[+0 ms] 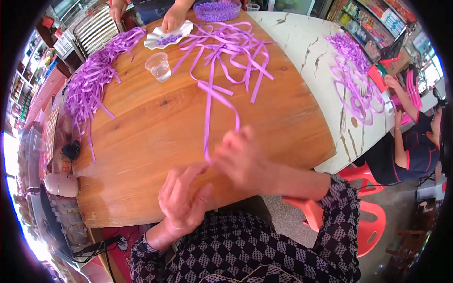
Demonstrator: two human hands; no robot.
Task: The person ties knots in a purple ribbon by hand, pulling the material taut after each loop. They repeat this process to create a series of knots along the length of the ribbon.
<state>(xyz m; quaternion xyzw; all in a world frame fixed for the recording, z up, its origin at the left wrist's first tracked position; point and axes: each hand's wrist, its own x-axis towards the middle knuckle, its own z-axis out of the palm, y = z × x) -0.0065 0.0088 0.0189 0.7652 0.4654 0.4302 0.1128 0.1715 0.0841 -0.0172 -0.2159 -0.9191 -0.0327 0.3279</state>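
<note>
A loop of purple ribbon point(207, 118) runs down the wooden table toward me. One strand goes up to the fingers of my right hand point(243, 160), which is smeared by motion but appears closed on it. The other strand ends between that hand and the index fingertip of my left hand point(181, 198). My left hand is half curled above the table's near edge, its thumb apart from the fingers, and nothing shows in its palm. Farther up, a loose tangle of purple ribbons point(231, 47) lies on the wood.
A clear plastic cup point(159, 67) stands left of the tangle. Behind it, another person's hand point(173, 20) reaches into a white scalloped dish point(165, 38) of purple bits. Ribbons pile point(94, 80) along the left edge. On the right, a marble-patterned table point(302, 52) adjoins; a co-worker sits beyond.
</note>
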